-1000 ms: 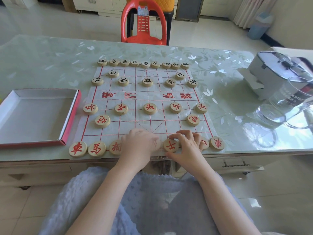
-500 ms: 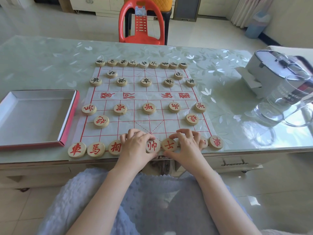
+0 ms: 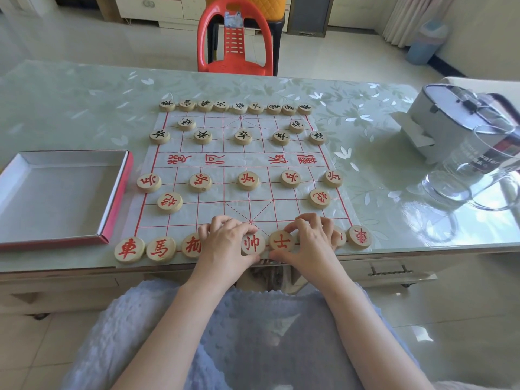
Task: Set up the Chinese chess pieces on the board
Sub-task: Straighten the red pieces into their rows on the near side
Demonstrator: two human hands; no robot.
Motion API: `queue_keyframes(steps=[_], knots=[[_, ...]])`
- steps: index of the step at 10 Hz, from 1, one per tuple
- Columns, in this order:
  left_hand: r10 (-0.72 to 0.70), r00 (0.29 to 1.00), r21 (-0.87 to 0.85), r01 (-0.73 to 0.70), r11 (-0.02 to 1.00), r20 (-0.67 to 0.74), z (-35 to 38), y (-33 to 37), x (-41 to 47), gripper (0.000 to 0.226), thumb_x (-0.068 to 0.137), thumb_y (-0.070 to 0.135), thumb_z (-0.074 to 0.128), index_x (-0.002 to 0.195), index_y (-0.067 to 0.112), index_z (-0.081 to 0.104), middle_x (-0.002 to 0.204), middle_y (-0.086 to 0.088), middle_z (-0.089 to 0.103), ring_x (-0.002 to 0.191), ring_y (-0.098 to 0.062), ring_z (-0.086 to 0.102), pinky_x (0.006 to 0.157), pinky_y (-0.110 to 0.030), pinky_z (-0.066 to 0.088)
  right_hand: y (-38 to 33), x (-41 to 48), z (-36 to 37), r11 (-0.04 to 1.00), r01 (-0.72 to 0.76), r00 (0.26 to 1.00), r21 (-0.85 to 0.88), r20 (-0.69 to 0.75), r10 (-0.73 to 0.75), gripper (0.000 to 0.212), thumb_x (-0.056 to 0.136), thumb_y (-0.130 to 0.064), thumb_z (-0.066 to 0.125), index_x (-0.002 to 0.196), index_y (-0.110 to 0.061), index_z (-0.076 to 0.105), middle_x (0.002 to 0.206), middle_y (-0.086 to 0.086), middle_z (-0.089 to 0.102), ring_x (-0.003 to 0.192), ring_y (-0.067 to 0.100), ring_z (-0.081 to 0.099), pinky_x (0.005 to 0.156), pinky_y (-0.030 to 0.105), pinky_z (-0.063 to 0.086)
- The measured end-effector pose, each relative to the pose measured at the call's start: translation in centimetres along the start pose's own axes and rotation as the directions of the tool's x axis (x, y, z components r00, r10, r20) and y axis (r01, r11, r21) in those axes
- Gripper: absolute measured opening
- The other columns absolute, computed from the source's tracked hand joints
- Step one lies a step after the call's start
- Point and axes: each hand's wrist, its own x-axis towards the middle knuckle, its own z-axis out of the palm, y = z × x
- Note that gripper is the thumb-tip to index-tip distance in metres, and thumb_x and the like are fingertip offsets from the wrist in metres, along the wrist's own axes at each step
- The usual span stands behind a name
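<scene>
Left hand (image 3: 225, 243) hides near-row piece; right hand (image 3: 312, 240) covers two more; box (image 3: 112, 198) cut off left.

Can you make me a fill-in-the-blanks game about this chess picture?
1. The writing on the pieces in the far row is ___.
2. The box left of the board is ___.
3. The chair behind the table is ___.
4. Both hands rest on the ___ row.

Missing words: black; empty; red; nearest

Open board squares (image 3: 225, 209) just ahead of the fingers (image 3: 222, 223). Beyond them, red pawn row (image 3: 247, 180) blocking. Left of fingers, open box (image 3: 115, 192); far right, glass jug (image 3: 478, 175) and carton (image 3: 439, 119) crowding the surface (image 3: 84, 108).
</scene>
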Motion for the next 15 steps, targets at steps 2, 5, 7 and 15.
queue_keyframes(steps=[2,5,7,15], knots=[[0.000,1.000,0.009,0.000,1.000,0.004,0.1,-0.1,-0.1,0.047,0.077,0.044,0.065,0.122,0.036,0.052,0.120,0.015,0.053,0.124,-0.012,0.029,0.087,-0.030,0.017,0.2,-0.1,-0.1,1.000,0.004,1.000,0.012,-0.003,-0.003,0.058,0.065,-0.057,0.071,0.112,-0.029,0.052,0.123,-0.008,0.034,0.117,0.016,0.018,0.098,0.034,0.015],[-0.002,1.000,0.013,0.002,1.000,0.000,0.1,-0.1,0.0,0.046,0.078,0.043,0.064,0.123,0.037,0.051,0.122,0.015,0.052,0.125,-0.012,0.029,0.088,-0.031,0.018,0.1,-0.1,-0.2,1.000,0.001,1.000,-0.003,0.016,-0.001,0.059,0.067,-0.055,0.071,0.116,-0.028,0.052,0.129,-0.006,0.035,0.121,0.019,0.019,0.102,0.037,0.019],[-0.008,1.000,0.006,0.008,1.000,0.001,0.1,0.0,0.0,0.048,0.078,0.043,0.065,0.123,0.036,0.052,0.123,0.014,0.052,0.125,-0.012,0.029,0.089,-0.031,0.019,0.1,-0.1,-0.1,1.000,-0.001,1.000,0.002,0.013,0.001,0.059,0.067,-0.055,0.070,0.117,-0.028,0.052,0.129,-0.006,0.035,0.122,0.020,0.018,0.101,0.037,0.017],[0.024,0.998,0.007,-0.025,1.000,0.057,-0.2,0.8,0.3,0.067,0.078,0.055,0.060,0.137,0.037,0.034,0.135,0.014,0.040,0.129,-0.012,0.023,0.095,-0.030,0.018,2.0,-0.7,-2.5,0.988,-0.054,0.975,0.142,-0.205,0.083,0.059,0.068,-0.045,0.075,0.122,-0.031,0.054,0.136,-0.008,0.034,0.127,0.018,0.022,0.095,0.029,0.015]])
